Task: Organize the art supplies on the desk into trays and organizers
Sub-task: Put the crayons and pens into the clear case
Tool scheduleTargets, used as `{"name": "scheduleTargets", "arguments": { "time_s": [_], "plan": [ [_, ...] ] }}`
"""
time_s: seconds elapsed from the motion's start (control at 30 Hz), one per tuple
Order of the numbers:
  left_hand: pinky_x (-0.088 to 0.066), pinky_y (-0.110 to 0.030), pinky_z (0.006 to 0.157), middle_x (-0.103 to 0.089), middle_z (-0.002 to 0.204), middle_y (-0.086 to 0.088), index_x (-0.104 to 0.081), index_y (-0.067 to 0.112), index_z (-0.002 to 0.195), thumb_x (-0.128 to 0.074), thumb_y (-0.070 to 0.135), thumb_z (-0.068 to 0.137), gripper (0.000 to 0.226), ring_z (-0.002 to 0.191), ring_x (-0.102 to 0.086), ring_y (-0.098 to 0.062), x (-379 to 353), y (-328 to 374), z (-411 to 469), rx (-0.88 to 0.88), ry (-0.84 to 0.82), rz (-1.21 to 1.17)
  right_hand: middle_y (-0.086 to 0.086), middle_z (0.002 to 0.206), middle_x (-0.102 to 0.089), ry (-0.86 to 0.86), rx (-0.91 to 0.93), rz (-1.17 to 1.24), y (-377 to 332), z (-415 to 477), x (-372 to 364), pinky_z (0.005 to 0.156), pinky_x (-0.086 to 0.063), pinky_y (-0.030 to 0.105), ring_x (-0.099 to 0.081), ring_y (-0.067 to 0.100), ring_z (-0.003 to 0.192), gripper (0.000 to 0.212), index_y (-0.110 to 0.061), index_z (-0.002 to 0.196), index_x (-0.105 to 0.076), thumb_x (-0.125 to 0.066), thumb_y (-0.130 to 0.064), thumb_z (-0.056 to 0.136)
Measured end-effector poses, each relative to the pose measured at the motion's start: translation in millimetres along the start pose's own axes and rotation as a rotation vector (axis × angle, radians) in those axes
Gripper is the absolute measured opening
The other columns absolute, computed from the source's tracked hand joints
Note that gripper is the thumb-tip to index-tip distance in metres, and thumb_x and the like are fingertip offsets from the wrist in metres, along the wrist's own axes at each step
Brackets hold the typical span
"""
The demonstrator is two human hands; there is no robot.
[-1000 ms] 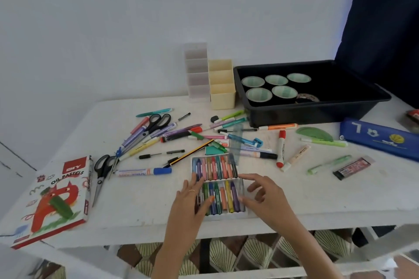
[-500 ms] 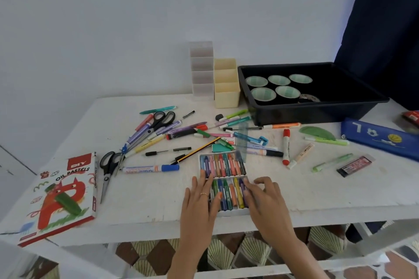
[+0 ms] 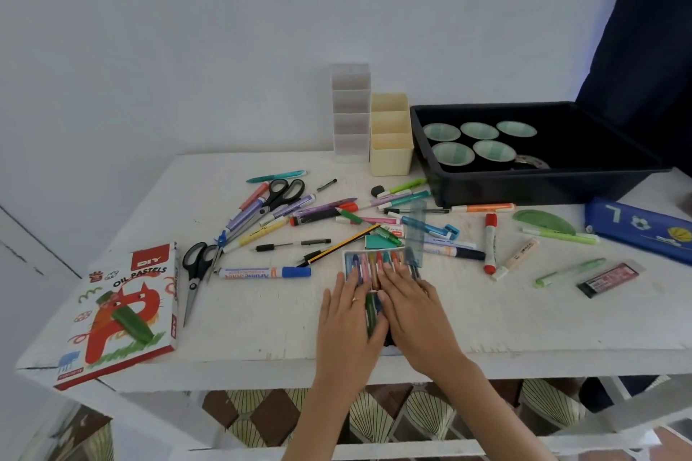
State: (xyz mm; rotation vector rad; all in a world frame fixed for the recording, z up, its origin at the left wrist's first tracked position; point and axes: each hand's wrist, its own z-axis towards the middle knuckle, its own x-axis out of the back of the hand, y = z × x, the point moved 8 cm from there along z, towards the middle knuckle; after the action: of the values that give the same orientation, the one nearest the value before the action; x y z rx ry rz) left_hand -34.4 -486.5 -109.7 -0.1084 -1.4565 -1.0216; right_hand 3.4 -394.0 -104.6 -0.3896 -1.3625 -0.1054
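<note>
- At tabletop (image 3: pixel 262 333) front edge: pastel tray (image 3: pixel 374 261), under both hands.
- Left hand (image 3: pixel 346 318) flat, fingers straight, on tray's left half.
- Right hand (image 3: pixel 415 311) flat, fingers straight, on right half.
- Pens (image 3: pixel 264 272) scattered just behind.

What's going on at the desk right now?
A person has both hands laid flat on an open tray of oil pastels near the table's front edge. The left hand and right hand lie side by side, fingers straight over the sticks. The pastel box lies at the left. Pens, markers and scissors lie loose across the table. The beige organizer looks unfilled, and the black tray holds small cups.
</note>
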Motion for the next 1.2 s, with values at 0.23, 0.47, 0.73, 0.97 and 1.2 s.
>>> {"name": "scheduleTargets", "arguments": {
  "time_s": [0.23, 0.47, 0.73, 0.97, 1.2],
  "plan": [
    [0.004, -0.022, 0.117, -0.006, 0.154, 0.013, -0.017, 0.024, 0.149, 0.003, 0.049, 0.078, 0.077, 0.142, 0.002, 0.001, -9.6, 6.0, 14.9, 0.003, -0.045, -0.008, -0.005, 0.11, -0.069, 0.012, 0.026, 0.012, 2.3, 9.1, 10.2, 0.082, -0.053, 0.03, -0.064, 0.011, 0.105, 0.053, -0.021, 0.109, -0.07, -0.019, -0.032, 0.096],
    [-0.001, -0.028, 0.119, -0.011, 0.154, 0.015, -0.025, 0.026, 0.147, -0.029, 0.031, 0.101, 0.046, 0.142, -0.005, 0.001, 21.2, -0.5, 15.6, 0.09, -0.015, -0.191, -0.004, 0.107, -0.064, 0.06, 0.04, 0.042, -5.1, 24.6, 24.8, 0.084, -0.041, 0.034, -0.058, 0.015, 0.102, 0.028, -0.021, 0.103, -0.064, -0.037, -0.022, 0.096],
    [-0.031, -0.027, 0.107, -0.053, 0.131, 0.006, -0.053, 0.022, 0.127, -0.043, 0.022, 0.097, 0.031, 0.125, -0.043, -0.01, 146.3, -108.5, -39.3, 0.429, 0.591, -0.246, 0.002, 0.101, -0.063, -0.071, 0.101, 0.765, -106.8, 56.6, 19.3, 0.082, -0.045, 0.019, -0.055, 0.012, 0.093, 0.024, -0.013, 0.101, -0.067, -0.05, -0.001, 0.09],
    [-0.037, -0.045, 0.103, -0.051, 0.131, -0.015, -0.046, 0.008, 0.131, -0.049, 0.036, 0.093, 0.048, 0.121, -0.046, -0.032, 213.6, -242.9, -82.2, 0.927, 0.543, 0.075, -0.009, 0.103, -0.063, -0.547, 0.022, 1.066, -241.2, 65.3, -32.4, 0.07, -0.05, 0.015, -0.056, -0.001, 0.083, 0.026, -0.019, 0.109, -0.063, -0.045, -0.008, 0.095],
    [-0.048, -0.047, 0.094, -0.046, 0.133, -0.01, -0.039, 0.015, 0.136, -0.051, 0.051, 0.087, 0.062, 0.114, -0.052, -0.028, 191.4, -288.6, -77.9, 0.94, 0.458, -0.204, 0.002, 0.105, -0.068, -0.545, -0.152, 1.243, -279.8, 71.9, -57.0, 0.057, -0.051, 0.016, -0.065, 0.007, 0.084, 0.025, -0.014, 0.11, -0.057, -0.042, -0.002, 0.094]
  ]
}}
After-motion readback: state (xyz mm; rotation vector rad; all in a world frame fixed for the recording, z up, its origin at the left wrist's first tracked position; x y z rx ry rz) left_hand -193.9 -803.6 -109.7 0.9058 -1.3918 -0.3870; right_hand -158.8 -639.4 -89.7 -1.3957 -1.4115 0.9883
